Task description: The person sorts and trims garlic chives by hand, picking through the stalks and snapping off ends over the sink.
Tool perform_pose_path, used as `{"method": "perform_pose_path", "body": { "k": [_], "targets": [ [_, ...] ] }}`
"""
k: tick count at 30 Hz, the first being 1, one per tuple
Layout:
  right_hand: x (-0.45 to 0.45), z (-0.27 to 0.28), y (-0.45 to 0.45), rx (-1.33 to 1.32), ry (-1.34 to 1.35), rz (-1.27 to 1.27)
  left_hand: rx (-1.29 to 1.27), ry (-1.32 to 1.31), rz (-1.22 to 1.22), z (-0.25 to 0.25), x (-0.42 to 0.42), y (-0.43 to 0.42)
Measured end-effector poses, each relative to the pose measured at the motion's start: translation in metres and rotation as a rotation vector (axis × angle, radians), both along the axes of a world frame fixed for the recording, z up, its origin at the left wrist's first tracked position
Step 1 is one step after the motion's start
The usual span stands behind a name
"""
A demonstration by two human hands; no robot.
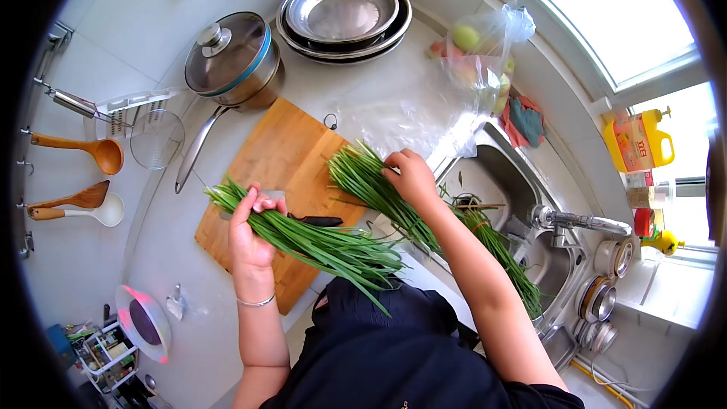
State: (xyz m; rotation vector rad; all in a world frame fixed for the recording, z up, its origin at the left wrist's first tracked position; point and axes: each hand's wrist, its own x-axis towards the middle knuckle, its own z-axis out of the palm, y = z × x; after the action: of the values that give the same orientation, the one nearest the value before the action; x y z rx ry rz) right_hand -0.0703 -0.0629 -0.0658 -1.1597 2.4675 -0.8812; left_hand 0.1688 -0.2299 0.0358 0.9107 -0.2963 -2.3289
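My left hand (251, 238) is closed around a bunch of garlic chives (326, 246), held above the wooden cutting board (261, 151) with the long green leaves trailing to the right. My right hand (413, 178) has its fingers bent and pinched at the second bunch of garlic chives (363, 182), which lies from the board's right edge toward the sink. A knife, its black handle (322, 221) showing, rests on the board; its blade is mostly hidden by my left hand and the leaves. More chives (503, 257) lie over the sink.
A lidded saucepan (231, 60) and stacked metal pans (343, 11) stand behind the board. Beside the window are a plastic bag of fruit (473, 53) and a cloth (524, 121). The sink (522, 174) with its faucet (579, 221) is at right; utensils (98, 155) hang at left.
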Motion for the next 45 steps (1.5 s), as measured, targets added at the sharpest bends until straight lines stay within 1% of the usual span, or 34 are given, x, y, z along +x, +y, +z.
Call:
{"method": "perform_pose_path", "body": {
  "k": [1,3,4,6,7,9,11,13,15,17,18,19,22,23,25,26,29,30,32,33,35,36,37,39,41,42,43,45],
  "targets": [
    [0.001,0.005,0.003,0.001,0.003,0.002,-0.011,-0.021,-0.015,0.0,-0.003,0.002],
    [0.003,0.012,0.01,-0.11,-0.146,-0.032,0.004,-0.027,-0.02,-0.002,-0.013,0.008],
    [0.007,0.013,0.015,-0.112,-0.144,-0.034,-0.001,-0.042,-0.052,0.001,-0.02,0.014],
    [0.015,0.02,0.025,-0.328,-0.517,-0.112,-0.06,-0.043,-0.142,0.005,-0.032,0.024],
    [0.015,0.026,0.031,-0.338,-0.51,-0.119,-0.026,-0.051,-0.163,0.008,-0.039,0.032],
    [0.016,0.046,0.049,-0.433,-0.58,-0.129,-0.115,-0.081,-0.287,0.015,-0.055,0.049],
    [0.018,0.073,0.065,-0.442,-0.542,-0.167,-0.191,-0.072,-0.364,0.024,-0.076,0.074],
    [0.02,0.094,0.083,-0.415,-0.352,-0.181,-0.285,-0.064,-0.449,0.022,-0.099,0.099],
    [0.024,0.113,0.101,-0.397,-0.321,-0.239,-0.369,-0.075,-0.498,0.026,-0.123,0.125],
    [0.029,0.124,0.121,-0.408,-0.188,-0.26,-0.392,-0.05,-0.488,0.028,-0.141,0.151],
    [0.031,0.128,0.132,-0.389,-0.192,-0.29,-0.418,-0.053,-0.502,0.028,-0.147,0.161],
    [0.032,0.124,0.143,-0.394,-0.186,-0.321,-0.445,-0.056,-0.519,0.026,-0.153,0.171],
    [0.032,0.111,0.176,-0.601,-0.631,-0.368,-0.509,-0.048,-0.601,0.026,-0.163,0.197],
    [0.033,0.111,0.184,-0.616,-0.621,-0.402,-0.513,-0.04,-0.638,0.026,-0.167,0.206],
    [0.034,0.111,0.198,-0.797,-0.956,-0.395,-0.591,-0.049,-0.732,0.026,-0.174,0.218],
    [0.031,0.103,0.21,-0.703,-0.917,-0.343,-0.632,-0.053,-0.79,0.021,-0.177,0.222],
    [0.036,0.093,0.223,-0.87,-1.104,-0.429,-0.698,-0.069,-0.864,0.018,-0.184,0.238],
    [0.037,0.094,0.225,-0.879,-1.104,-0.442,-0.701,-0.065,-0.882,0.016,-0.185,0.239],
    [0.038,0.099,0.228,-1.008,-1.224,-0.632,-0.686,-0.068,-0.906,0.012,-0.187,0.242],
    [0.034,0.089,0.23,-1.011,-1.044,-0.6,-0.671,-0.068,-0.915,0.011,-0.187,0.242],
    [0.026,0.076,0.241,-1.096,-0.922,-0.663,-0.689,-0.098,-0.92,0.009,-0.188,0.242],
    [0.021,0.073,0.248,-1.065,-0.834,-0.674,-0.691,-0.12,-0.921,0.01,-0.188,0.241],
    [0.019,0.092,0.243,-1.007,-0.668,-0.767,-0.693,-0.142,-0.923,0.01,-0.188,0.24],
    [0.014,0.106,0.253,-0.806,-0.773,-0.667,-0.695,-0.149,-0.934,0.011,-0.19,0.241],
    [0.013,0.094,0.245,-0.845,-0.864,-0.585,-0.693,-0.149,-0.951,0.011,-0.192,0.243],
    [0.012,0.106,0.246,-0.719,-0.901,-0.548,-0.693,-0.15,-0.953,0.011,-0.193,0.244],
    [0.013,0.099,0.243,-0.729,-0.873,-0.503,-0.692,-0.151,-0.954,0.012,-0.194,0.245],
    [0.012,0.096,0.243,-0.696,-0.936,-0.451,-0.701,-0.161,-0.962,0.012,-0.195,0.246]
  ]
}}
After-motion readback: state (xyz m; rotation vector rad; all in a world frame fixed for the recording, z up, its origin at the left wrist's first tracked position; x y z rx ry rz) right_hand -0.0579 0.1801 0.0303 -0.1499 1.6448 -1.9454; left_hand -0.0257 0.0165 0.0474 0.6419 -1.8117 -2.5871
